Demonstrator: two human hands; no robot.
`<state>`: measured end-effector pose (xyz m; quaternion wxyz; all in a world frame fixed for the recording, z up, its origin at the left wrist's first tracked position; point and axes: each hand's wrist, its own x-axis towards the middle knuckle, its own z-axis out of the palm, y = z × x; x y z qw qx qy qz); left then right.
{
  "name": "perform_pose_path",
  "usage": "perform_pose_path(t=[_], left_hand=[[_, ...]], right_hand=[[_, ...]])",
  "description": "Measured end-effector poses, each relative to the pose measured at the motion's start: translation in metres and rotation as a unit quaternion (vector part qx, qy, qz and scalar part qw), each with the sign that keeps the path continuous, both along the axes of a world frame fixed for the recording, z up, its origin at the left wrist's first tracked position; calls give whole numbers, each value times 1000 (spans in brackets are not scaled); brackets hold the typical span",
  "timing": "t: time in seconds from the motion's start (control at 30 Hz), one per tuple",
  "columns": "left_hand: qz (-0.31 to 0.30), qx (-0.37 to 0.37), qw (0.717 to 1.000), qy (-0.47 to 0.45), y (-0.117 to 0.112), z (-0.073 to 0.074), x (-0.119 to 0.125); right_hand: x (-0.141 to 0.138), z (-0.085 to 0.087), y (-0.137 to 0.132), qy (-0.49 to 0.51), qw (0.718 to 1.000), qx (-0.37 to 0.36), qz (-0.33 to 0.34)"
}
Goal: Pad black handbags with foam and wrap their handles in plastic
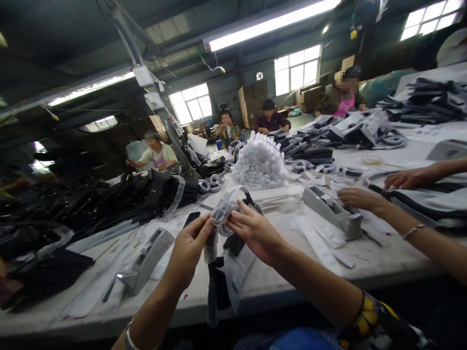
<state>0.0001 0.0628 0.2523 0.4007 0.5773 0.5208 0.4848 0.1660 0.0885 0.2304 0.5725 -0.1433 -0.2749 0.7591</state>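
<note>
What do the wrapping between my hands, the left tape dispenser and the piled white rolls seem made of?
Wrapping: likely thin plastic film, glossy; it's translucent and creased. Tape dispenser: probably hard plastic, smooth gray, judging by its molded body. White rolls: fairly matte, perhaps paper or foam; their pale, rounded ends don't settle which.

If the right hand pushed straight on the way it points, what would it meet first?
The wrapped strap, right in front of the right hand and seemingly touching it. Depth beyond the strap is hard to judge from this one view.
</note>
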Motion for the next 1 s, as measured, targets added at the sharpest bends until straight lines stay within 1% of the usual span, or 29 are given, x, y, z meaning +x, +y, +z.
perform_pose_path(t=[0.1, 0.2, 0.27, 0.4, 0.47, 0.57, 0.63, 0.67, 0.73, 0.8, 0.83, 0.87, 0.93, 1.0], left_hand=[[-10, 13, 1000, -3, 4, 3, -3], [-19, 10, 1000, 22, 9, 9, -7], [-31, -5, 999, 37, 11, 14, -8], [-81, -59, 993, 64, 11, 26, -6], [-76, -72, 991, 87, 10, 28, -5], [-38, -97, 989, 105, 9, 24, -2], [-2, -115, 991, 66, 7, 19, 2], [13, -122, 992, 34, 6, 17, 4], [35, -138, 989, -28, 4, 12, 9], [34, -153, 985, -70, 4, 7, 11], [32, -160, 983, -85, 6, 4, 11], [38, -164, 981, -99, 8, 1, 10], [62, -165, 978, -111, 14, -5, 6], [87, -139, 982, -95, 20, -11, 1]], right_hand=[[-2, 4, 1, 17, 1000, -3, 7], [-2, 7, 1, 11, 1000, 10, 6], [-3, 7, 1, -2, 1000, 23, 1], [-4, 4, 2, -45, 998, 39, -10], [-4, 3, 5, -84, 994, 76, -10], [-2, -1, 12, -147, 975, 163, -24], [1, -3, 18, -198, 956, 209, -49], [3, -4, 20, -234, 943, 226, -70], [7, -6, 21, -320, 906, 249, -123], [11, -7, 19, -382, 869, 266, -168], [13, -8, 18, -393, 860, 276, -175], [16, -9, 16, -393, 857, 286, -171], [22, -15, 13, -378, 864, 295, -156], [32, -27, 10, -365, 874, 285, -147]])
